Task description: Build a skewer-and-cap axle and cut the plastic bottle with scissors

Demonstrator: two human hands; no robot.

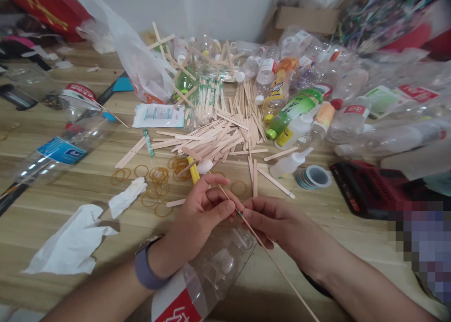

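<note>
Between both hands runs a long thin wooden stick (278, 264), slanting from the upper left toward the lower right, with a small green mark near my fingers. My left hand (200, 211) pinches it between thumb and fingers. Beside it, my right hand (271, 218) grips the same stick just past the green mark. Beneath the hands lies a clear plastic bottle (220, 270) with a red and white label. Just beyond my left fingers are a small white rounded thing (205, 166) and a yellow piece (193, 171), partly hidden.
Flat craft sticks (211, 136) lie heaped mid-table, with rubber bands (158, 181) nearer. Plastic bottles (352, 108) crowd the right, above a red and black tool (362, 188) and a tape roll (313, 176). Tissues (75, 242) and a blue-labelled bottle (61, 150) lie left.
</note>
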